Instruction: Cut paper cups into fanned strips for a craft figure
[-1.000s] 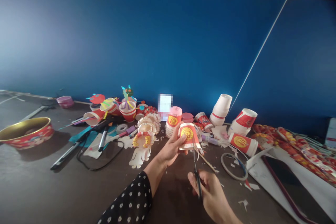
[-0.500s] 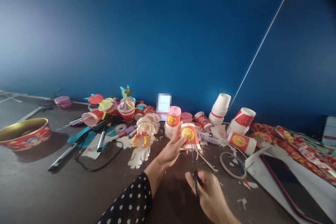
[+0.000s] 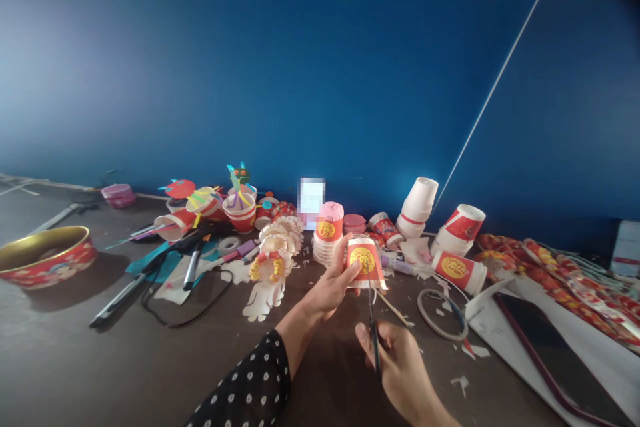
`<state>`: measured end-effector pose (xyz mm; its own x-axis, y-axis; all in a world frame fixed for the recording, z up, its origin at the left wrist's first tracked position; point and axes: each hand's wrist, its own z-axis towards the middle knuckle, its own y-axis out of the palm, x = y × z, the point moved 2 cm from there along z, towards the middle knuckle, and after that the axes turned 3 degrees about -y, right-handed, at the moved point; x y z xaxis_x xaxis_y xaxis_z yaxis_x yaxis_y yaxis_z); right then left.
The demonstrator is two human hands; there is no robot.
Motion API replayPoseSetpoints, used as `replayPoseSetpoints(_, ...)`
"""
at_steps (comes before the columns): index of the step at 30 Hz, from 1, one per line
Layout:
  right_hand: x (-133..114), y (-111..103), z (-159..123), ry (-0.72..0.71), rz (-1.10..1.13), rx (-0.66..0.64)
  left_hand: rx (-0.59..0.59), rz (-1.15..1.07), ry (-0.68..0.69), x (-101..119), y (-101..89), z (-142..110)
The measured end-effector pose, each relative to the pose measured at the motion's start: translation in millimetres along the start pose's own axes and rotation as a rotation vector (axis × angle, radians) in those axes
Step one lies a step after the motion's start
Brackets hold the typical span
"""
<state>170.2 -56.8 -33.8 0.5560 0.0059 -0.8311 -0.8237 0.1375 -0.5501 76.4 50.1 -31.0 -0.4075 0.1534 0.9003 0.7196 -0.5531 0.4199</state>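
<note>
- The left hand (image 3: 330, 285) pinched the red-and-white paper cup with a round yellow emblem (image 3: 362, 259), thumb on its printed face; the other fingers were mostly hidden behind it.
- The right hand (image 3: 395, 355) had its fingers curled round the black-handled metal scissors (image 3: 375, 341); the blades lay against the cup's lower edge, and how far apart they stood could not be told.
- The cup was held above the dark brown tabletop (image 3: 320, 373), narrow end up; it looked light and thin-walled, likely stiff near the base, softer and easily creased along the cut edge; the sidewall near the base seemed the best hold, with light pressure.
- Just beyond stood the white cup stack with a pink top (image 3: 330, 221).
</note>
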Motion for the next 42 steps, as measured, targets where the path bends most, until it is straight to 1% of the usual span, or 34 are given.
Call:
replayPoseSetpoints(5,-0.7,-0.9,-0.8,0.002,-0.01,0.003,0.002,0.001,0.008,1.9,1.8,-0.2)
replayPoseSetpoints(16,0.8,1.7,-1.2,0.017,0.046,-0.009,-0.006,0.02,0.007,3.6,1.7,-1.1)
replayPoseSetpoints(21,-1.3,2.7,-1.2,0.036,0.06,-0.001,0.006,0.017,0.011,4.0,2.4,-0.7)
replayPoseSetpoints(27,0.0,2.4,-2.0,0.013,0.053,0.033,0.018,0.017,0.006,4.8,2.5,-0.5)
replayPoseSetpoints(37,3.3,3.9,-2.7,0.046,0.048,0.043,-0.003,0.02,0.027,6.6,1.6,-1.8)
replayPoseSetpoints(42,1.1,2.5,-2.4,0.059,0.063,0.033,-0.002,0.018,0.02,5.6,1.0,-1.5)
